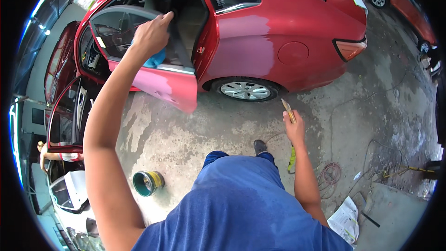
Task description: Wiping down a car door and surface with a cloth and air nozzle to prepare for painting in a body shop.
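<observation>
My left hand (151, 32) is closed on the top of the window frame of the red car's open rear door (162, 88). A blue cloth (155, 58) shows just below that hand, partly hidden by my wrist. The door's lower panel and the rear quarter panel (239, 51) carry dull pinkish patches. My right hand (293, 128) is low at my right side, gripping a thin tool (287, 108) with a yellowish handle, its tip pointing up toward the rear wheel (244, 90).
An open front door (65, 111) stands at left, near another person (67, 156) and a white car (72, 188). A bucket (148, 182) sits on the concrete floor (176, 130). At right are hoses (330, 174), paper (344, 221) and another red car (399, 11).
</observation>
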Available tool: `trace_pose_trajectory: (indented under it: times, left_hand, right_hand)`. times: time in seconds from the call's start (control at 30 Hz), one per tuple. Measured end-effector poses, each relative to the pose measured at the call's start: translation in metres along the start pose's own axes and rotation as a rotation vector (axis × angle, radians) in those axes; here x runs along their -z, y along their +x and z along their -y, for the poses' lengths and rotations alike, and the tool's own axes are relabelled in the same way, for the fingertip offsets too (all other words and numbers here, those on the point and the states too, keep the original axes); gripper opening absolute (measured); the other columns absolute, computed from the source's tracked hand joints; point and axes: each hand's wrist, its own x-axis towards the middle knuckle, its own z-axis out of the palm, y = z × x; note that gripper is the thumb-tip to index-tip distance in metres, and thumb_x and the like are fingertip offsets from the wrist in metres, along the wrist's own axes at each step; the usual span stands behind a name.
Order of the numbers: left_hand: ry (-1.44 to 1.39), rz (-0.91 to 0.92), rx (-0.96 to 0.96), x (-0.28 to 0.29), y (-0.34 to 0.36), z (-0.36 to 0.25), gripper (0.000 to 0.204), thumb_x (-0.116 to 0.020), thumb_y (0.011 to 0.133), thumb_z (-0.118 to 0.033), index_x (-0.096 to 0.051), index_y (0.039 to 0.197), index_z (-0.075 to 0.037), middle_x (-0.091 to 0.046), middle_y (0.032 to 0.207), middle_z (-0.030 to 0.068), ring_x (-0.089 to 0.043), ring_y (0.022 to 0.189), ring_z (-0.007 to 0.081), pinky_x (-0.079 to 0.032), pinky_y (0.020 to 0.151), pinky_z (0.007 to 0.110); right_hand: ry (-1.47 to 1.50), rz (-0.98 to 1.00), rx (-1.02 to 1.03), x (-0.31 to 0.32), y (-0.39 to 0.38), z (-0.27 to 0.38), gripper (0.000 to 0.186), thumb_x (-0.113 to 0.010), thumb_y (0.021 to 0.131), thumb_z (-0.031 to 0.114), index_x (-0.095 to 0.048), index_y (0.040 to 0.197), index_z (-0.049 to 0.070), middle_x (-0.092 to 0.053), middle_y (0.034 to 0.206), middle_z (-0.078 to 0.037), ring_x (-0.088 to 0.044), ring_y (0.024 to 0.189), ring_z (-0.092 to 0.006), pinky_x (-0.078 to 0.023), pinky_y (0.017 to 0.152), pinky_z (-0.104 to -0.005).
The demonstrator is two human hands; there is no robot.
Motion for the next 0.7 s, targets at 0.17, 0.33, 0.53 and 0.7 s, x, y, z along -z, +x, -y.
trace_pose_trajectory:
  times: [0.17,0.33,0.53,0.7]
  left_hand:
    - [-0.061,0.069,0.06,-0.027,0.07,0.002,0.058,-0.061,0.083,-0.006,-0.045,0.139,-0.007,-0.069,0.106,0.0218,-0.069,0.097,0.0407,-0.057,0.079,0.051]
    - [-0.095,-0.031,0.073,-0.053,0.121,0.008,0.045,-0.058,0.088,-0.009,-0.054,0.133,-0.013,-0.074,0.101,0.0158,-0.073,0.093,0.0344,-0.058,0.075,0.047]
    - [-0.174,-0.118,-0.03,-0.078,0.151,0.023,0.035,-0.058,0.089,-0.011,-0.057,0.124,-0.011,-0.074,0.097,0.0162,-0.073,0.092,0.0338,-0.058,0.076,0.045]
    - [-0.277,-0.201,-0.063,-0.092,0.163,0.03,0.026,-0.058,0.089,-0.012,-0.06,0.115,-0.011,-0.074,0.096,0.0166,-0.073,0.092,0.0346,-0.058,0.076,0.045]
  right_hand:
    - [0.0,0.008,-0.022,-0.006,-0.013,0.016,0.033,-0.065,0.097,0.031,-0.059,0.09,0.0,-0.066,0.074,-0.02,-0.066,0.072,-0.0398,-0.048,0.064,-0.0441]
    - [-0.074,0.001,-0.021,-0.034,-0.029,0.021,0.032,-0.065,0.097,0.031,-0.061,0.09,0.0,-0.065,0.073,-0.018,-0.065,0.069,-0.035,-0.048,0.064,-0.0421]
    - [-0.119,-0.024,-0.093,-0.089,-0.074,0.062,0.029,-0.066,0.097,0.03,-0.061,0.092,0.001,-0.064,0.075,-0.017,-0.063,0.068,-0.0331,-0.048,0.063,-0.0412]
    - [-0.097,-0.139,-0.155,-0.137,-0.12,0.087,0.028,-0.066,0.097,0.029,-0.061,0.093,0.002,-0.065,0.074,-0.014,-0.063,0.067,-0.0272,-0.048,0.063,-0.0391]
